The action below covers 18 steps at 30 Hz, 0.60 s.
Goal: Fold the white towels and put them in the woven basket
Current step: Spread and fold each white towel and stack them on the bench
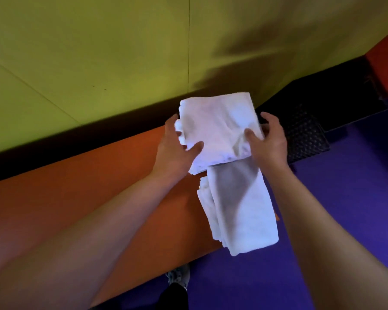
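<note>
Above the orange worktop [54, 198], the left hand [173, 151] grips the folded white towel [220, 130], fingers hidden beneath. The right hand [267, 139] pinches its other edge; the towel's lower half hangs. A dark, blurred basket [307, 135] sits rightward.
</note>
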### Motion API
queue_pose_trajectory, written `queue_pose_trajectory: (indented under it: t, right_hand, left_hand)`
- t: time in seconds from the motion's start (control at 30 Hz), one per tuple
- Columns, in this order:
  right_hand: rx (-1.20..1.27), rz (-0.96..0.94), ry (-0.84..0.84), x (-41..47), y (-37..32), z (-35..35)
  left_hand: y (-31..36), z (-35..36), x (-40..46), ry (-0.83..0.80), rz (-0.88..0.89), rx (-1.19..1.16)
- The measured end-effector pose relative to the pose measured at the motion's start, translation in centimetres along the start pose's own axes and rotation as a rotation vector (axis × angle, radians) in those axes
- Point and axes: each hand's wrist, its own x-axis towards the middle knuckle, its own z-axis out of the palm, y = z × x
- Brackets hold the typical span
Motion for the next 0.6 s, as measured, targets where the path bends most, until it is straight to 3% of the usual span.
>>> queue_pose_trajectory:
  t: [0.1,0.17,0.23,0.33,0.6]
  right_hand:
    - [-0.458,-0.194,-0.072,-1.2,0.9,2.0]
    - [-0.592,-0.277,-0.202,-2.7,1.5,3.3]
    - [-0.637,-0.259,-0.250,-3.8,2.2,4.2]
    - [-0.641,-0.302,-0.127,-4.5,1.9,4.8]
    - [-0.461,-0.602,-0.131,-10.3,-6.0,8.6]
  left_hand:
    - [-2.9,1.1,0.3,-0.156,0.161,0.557]
    - [-4.2,1.5,0.0,-0.261,0.132,0.678]
    - [-4.5,1.1,-0.6,-0.304,0.125,0.711]
    - [-3.5,-0.8,-1.9,-0.316,0.162,0.685]
    - [-2.1,-9.5,-7.4,-0.090,0.213,0.713]
